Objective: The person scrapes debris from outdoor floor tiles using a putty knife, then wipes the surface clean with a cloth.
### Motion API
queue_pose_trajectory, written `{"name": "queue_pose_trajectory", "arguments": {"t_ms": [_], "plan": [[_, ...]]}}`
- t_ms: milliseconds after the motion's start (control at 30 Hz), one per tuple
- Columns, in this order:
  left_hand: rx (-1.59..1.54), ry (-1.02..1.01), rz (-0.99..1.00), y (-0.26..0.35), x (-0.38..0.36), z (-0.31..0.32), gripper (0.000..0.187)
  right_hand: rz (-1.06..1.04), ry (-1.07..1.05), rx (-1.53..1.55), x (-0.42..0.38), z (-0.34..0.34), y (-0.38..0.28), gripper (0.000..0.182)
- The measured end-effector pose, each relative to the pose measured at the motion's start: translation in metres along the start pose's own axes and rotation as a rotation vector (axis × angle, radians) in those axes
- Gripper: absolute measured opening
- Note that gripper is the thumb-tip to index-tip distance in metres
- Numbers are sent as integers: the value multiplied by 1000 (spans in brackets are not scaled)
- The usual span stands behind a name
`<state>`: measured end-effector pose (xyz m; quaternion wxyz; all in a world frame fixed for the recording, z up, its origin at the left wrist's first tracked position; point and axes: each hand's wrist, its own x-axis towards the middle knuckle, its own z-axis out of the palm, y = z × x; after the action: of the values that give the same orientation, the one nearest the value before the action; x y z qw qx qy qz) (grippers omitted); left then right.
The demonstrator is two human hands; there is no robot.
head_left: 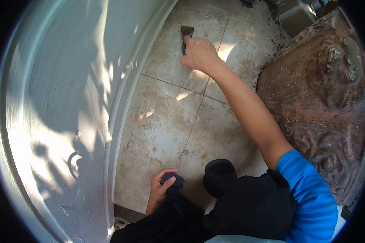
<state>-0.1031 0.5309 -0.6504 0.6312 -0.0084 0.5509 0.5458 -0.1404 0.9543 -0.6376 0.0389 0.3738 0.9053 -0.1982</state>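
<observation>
- My right hand is closed around the dark handle of a flat, broad-bladed metal scraper, my forefinger reaching toward the blade.
- The scraper is out ahead over the stained, pale tiled floor, its blade pointing away from me; I cannot tell whether its edge touches.
- My left hand is partly curled, thumb and fingers about the dark, rounded toe of what looks like a shoe.
- A pale painted wall stands left; a carved, weathered brown block stands right.
</observation>
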Motion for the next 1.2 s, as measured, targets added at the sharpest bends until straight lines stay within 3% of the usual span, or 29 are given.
{"name": "queue_pose_trajectory", "arguments": {"t_ms": [133, 233, 333, 567, 667, 767, 933, 1033, 1133, 1200], "plan": [[-39, -11, -15, 1, 7, 2, 31, 65, 25, 63, 52, -25, 15, 45], [-60, -11, -5, 0, 12, 4, 31, -59, 60, -33, 29, -7, 14, 46], [-65, 5, -4, -5, 14, 3, 31, -21, -41, -38, 1, 2, 7, 45], [-72, 2, -15, -4, 13, 0, 31, 17, 40, -1, 54, -22, 19, 43], [-105, -6, 0, -7, 16, 0, 32, -61, 24, -73, 18, -5, 8, 42], [-109, 17, -10, -7, 15, 0, 32, 12, -141, -115, -7, 5, -10, 42], [-82, 18, -37, -3, 13, 0, 31, -29, 88, -131, 75, -7, 41, 43], [-116, 22, -25, -7, 9, 0, 31, 16, 116, -149, 98, -20, 49, 43], [-175, 25, -10, -13, 9, -2, 31, -51, 133, -161, 78, -8, 42, 44], [-177, 27, -15, -12, 9, -3, 30, -91, -29, -176, 21, -7, 4, 48]]}}
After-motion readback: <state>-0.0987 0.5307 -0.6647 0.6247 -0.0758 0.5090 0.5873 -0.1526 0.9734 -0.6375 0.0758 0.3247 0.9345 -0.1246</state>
